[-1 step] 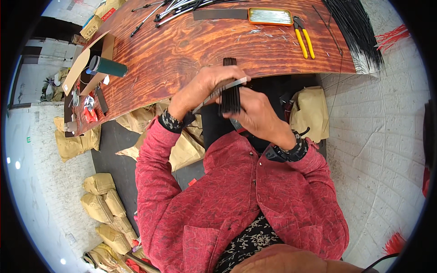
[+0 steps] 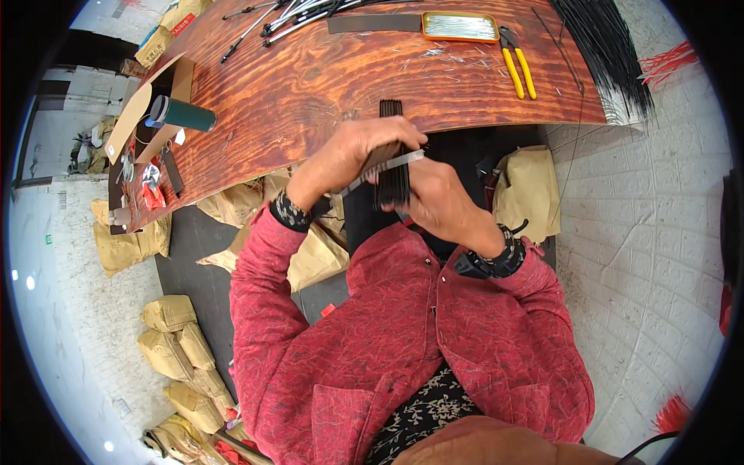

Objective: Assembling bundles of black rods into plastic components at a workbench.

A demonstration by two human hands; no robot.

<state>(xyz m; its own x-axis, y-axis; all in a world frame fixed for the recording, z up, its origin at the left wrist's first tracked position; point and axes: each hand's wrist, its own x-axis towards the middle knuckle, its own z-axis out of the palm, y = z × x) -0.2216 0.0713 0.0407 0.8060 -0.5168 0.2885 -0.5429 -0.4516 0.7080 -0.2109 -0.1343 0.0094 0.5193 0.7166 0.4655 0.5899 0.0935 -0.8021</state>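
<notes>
Just past the table's near edge, a bundle of thin black strips (image 2: 393, 184) stands nearly upright in the picture between my two hands. My left hand (image 2: 363, 149) is closed around its upper part, fingers curled over it. From the right, my right hand (image 2: 434, 190) is closed against the lower part. A narrow pale strip (image 2: 403, 160) lies slantwise across the bundle, its bright end beside my right fingers. What holds the strip, and where its other end goes, is hidden and blurred.
On the wooden table (image 2: 310, 93) lie yellow-handled pliers (image 2: 518, 66), an orange-rimmed tin (image 2: 461, 28) of thin metal pins, and scattered pins. A green cylinder (image 2: 190, 116) and an open carton (image 2: 132, 120) stand left. Black rods (image 2: 601, 46) lie right; brown sacks (image 2: 531, 190) sit below.
The pale strip has shifted down and tilts less steeply across the black bundle. My left fingertips have moved slightly down and right; my right hand is almost where it was.
</notes>
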